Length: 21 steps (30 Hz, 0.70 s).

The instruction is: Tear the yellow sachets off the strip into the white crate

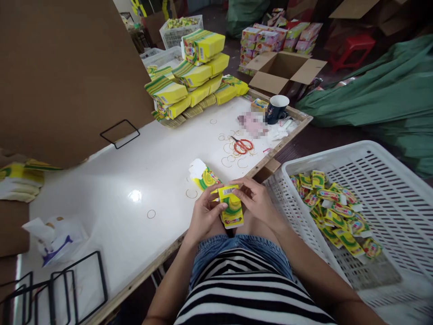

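Above my lap, at the table's edge, I hold a small yellow and green cardboard box (232, 207) between both hands. My left hand (207, 212) pinches its left side, thumb on the front face. My right hand (255, 198) grips the upper right corner, thumb near the barcode and fingers along the top. Just beyond my hands, another yellow box (205, 175) with white flaps lies on the white table (125, 225), partly hidden by my left fingers.
Bundled flat yellow boxes (199, 72) are stacked at the table's far end. Red-handled scissors (242, 146) lie among rubber bands, near a dark mug (277, 109). On my right stands a white plastic basket (382, 180) holding several yellow boxes. Black wire frames (77, 289) stand at the near left.
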Motion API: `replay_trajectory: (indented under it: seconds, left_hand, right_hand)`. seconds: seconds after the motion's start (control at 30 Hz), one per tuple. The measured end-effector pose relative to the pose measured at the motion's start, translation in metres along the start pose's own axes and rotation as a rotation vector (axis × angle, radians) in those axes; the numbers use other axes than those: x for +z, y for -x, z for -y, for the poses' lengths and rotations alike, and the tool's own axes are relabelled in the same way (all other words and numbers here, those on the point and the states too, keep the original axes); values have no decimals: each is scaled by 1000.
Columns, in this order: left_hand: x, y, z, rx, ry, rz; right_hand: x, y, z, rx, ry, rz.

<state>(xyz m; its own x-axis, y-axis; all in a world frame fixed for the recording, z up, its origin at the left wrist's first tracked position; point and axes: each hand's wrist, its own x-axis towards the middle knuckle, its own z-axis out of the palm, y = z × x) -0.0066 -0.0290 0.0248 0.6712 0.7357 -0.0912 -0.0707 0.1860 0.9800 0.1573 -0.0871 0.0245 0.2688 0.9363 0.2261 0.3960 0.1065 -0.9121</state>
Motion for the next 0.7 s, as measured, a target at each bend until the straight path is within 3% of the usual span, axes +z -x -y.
replay_trajectory:
  seconds: [0.1,0.2,0.27,0.3,0.37,0.43,0.57,0.7]
  left_hand:
    - [3,-3,6,106,-225,-54]
    - [-9,-7,14,184,-650,-237]
    - [-21,-10,21,172,-839,-298]
    - [-25,-11,26,160,-876,-294]
    - [-31,-12,33,157,-868,-270]
    - [-30,-12,38,185,-784,-285]
    - [-19,-5,37,256,-613,-344]
    - [-8,3,29,365,-588,-152]
  right_hand:
    - [-24,9,5,-67,104,-154]
    - [-65,17,8,-137,553,-544]
    - [-82,19,7,-124,736,-674]
    - [-83,18,5,-109,732,-657]
    - [-66,12,-2,-74,580,-498]
    - [-34,2,-11,-15,387,-296]
    - [26,-20,-26,149,156,-77]
    - [33,-23,-32,287,-74,20]
